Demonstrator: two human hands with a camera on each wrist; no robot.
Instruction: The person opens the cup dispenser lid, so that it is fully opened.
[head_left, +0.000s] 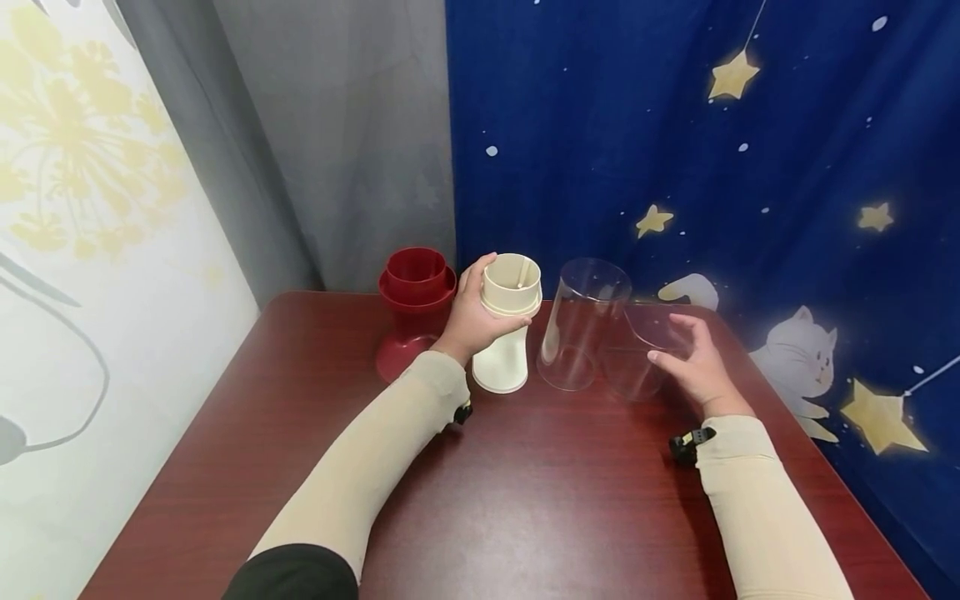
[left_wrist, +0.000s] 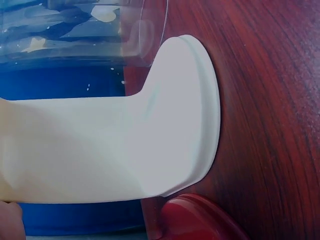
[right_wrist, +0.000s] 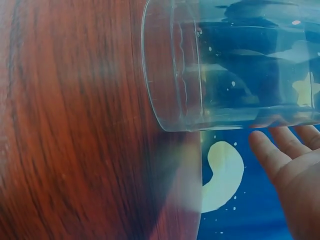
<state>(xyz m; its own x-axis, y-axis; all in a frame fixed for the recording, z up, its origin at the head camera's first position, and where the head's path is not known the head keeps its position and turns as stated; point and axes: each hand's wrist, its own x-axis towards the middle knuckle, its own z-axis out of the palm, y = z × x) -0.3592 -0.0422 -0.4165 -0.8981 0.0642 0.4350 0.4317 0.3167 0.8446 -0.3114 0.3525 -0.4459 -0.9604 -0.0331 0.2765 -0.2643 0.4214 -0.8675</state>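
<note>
Rear of table (head_left: 525, 500): row of red holder (head_left: 415, 312), cream holder (head_left: 510, 329) and two clear plastic cylinders (head_left: 583, 325), (head_left: 637, 354) standing nearly touching, curtain (head_left: 712, 167) close behind, no passage between; near half of tabletop open, approach from the front and between the forearms.

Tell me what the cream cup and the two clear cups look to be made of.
Cream cup: probably opaque plastic, smooth matte, with a moulded ridge at its flared base. Clear cups: likely transparent plastic, glossy, with thin walls showing the backdrop through; glass can't be excluded.
</note>
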